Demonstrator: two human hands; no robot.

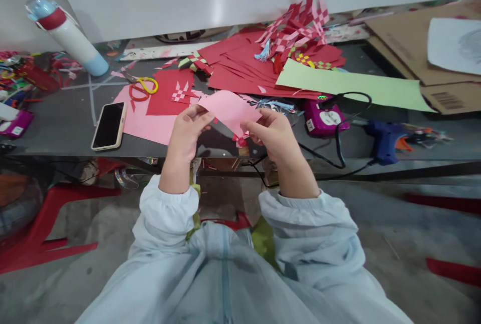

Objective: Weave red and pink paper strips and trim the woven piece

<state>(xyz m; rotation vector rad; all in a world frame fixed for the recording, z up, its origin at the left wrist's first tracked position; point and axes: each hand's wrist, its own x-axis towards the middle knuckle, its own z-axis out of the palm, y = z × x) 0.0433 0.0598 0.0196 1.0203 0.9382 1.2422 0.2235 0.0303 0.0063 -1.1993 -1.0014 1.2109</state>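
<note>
Red sheets (240,74) (green strip (353,88) partly atop) beyond the held pink paper (228,107).

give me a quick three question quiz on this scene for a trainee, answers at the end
1. Which thing do the left hand and the right hand hold between them? a) scissors b) pink paper c) glue gun
2. True or false: the phone lies nearer to the left hand than to the right hand.
3. Fill in the colour: the bottle has a ... band just below its blue cap.

Key: 1 b; 2 true; 3 red.
</note>
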